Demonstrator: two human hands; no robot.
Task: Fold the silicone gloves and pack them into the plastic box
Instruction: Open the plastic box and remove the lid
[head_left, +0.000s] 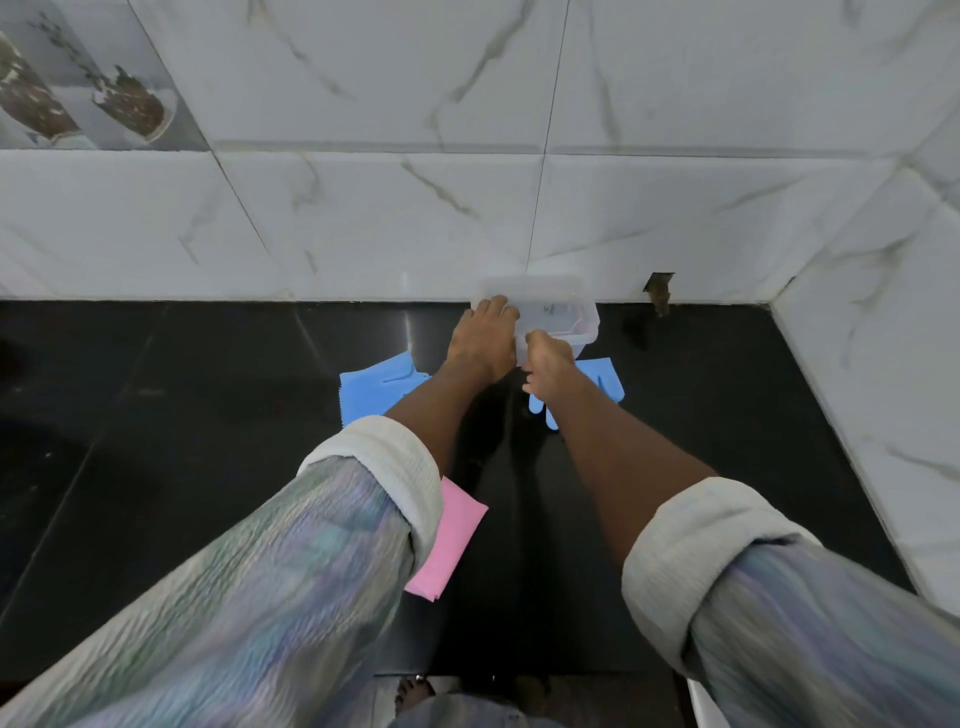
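Gripping plastic box (563, 312), both arms outstretched

Soft daylight, blurred sleeves (249, 597), wide-angle edge warp.

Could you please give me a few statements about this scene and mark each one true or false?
1. Both hands are on the box. True: the left hand and the right hand each hold its near side.
2. The box stands at the front edge of the counter. False: it stands at the back, against the wall.
3. Two blue gloves lie on the counter. True: one glove to the left of the arms, another to the right.
4. The pink item is inside the box. False: it lies on the counter, partly under the left sleeve.
5. The counter is white. False: it is black.
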